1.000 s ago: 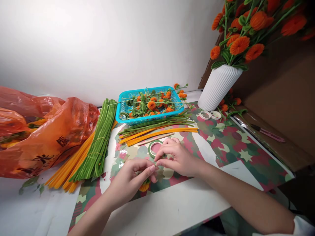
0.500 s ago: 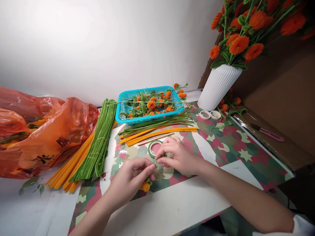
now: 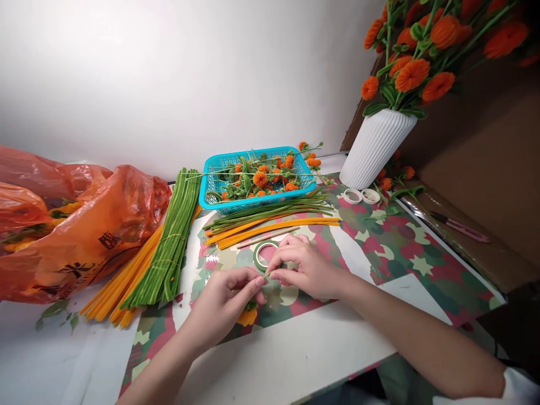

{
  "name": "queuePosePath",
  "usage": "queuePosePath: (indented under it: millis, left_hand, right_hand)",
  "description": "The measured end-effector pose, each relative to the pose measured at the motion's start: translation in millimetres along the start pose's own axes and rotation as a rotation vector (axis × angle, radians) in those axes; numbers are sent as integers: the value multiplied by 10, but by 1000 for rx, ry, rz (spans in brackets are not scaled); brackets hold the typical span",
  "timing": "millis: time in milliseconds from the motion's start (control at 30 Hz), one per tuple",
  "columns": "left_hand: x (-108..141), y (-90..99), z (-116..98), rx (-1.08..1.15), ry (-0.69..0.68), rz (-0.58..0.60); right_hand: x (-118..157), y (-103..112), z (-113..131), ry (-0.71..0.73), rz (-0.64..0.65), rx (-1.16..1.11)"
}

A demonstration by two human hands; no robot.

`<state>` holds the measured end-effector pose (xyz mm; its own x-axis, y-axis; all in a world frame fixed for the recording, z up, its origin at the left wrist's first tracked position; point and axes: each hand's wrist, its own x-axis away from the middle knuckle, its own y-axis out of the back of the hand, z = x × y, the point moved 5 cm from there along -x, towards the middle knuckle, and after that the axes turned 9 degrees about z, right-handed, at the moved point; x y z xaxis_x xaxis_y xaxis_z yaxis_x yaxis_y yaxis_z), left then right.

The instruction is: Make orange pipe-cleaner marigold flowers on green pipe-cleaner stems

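Observation:
My left hand [image 3: 223,304] is closed in a pinch on the thin green stem [image 3: 267,275] of a yellow-orange pipe-cleaner flower [image 3: 247,318]. The flower head hangs below the left fingers, partly hidden behind them. Thumb and forefinger of my right hand [image 3: 307,269] pinch the other end of the green strand, close to the left fingertips. Whether the right fingers hold the stem itself or tape on it is too small to tell. Just behind the right fingers a roll of green tape [image 3: 258,262] lies flat on the patterned table cover [image 3: 396,250], partly covered by that hand.
Orange flowers fill a blue basket [image 3: 257,203], with loose green and orange pipe cleaners [image 3: 282,223] before it. Bundled green pipe cleaners [image 3: 164,264] and an orange plastic bag [image 3: 101,236] lie left. At right stand a white vase [image 3: 375,149], white tape rolls [image 3: 352,196] and a cutter [image 3: 464,228].
The flower head below my left hand has turned and shifted slightly down and left. Both hands stay almost in place, still pinching the green strand; the view has shifted slightly.

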<state>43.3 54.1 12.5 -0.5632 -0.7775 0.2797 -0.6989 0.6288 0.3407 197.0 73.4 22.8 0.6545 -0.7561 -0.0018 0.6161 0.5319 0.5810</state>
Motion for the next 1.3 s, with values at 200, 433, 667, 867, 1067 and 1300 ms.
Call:
queuePosePath:
  millis: [200, 433, 667, 867, 1067, 1300]
  left_hand:
    - [9, -21, 61, 186, 48, 113]
    - [-3, 8, 6, 23, -19, -30]
    - [-10, -57, 14, 169, 5, 112]
    - [3, -21, 31, 79, -11, 36]
    - [19, -35, 5, 47, -14, 65]
    - [21, -71, 38, -114, 67, 60]
  right_hand:
    - [9, -5, 13, 32, -2, -19]
    - [-3, -18, 0, -1, -3, -4]
    - [5, -36, 31, 74, -9, -3]
    - [-1, -41, 0, 21, 13, -27]
    - [-1, -20, -7, 6, 27, -18]
    - [-3, -86, 54, 82, 42, 108]
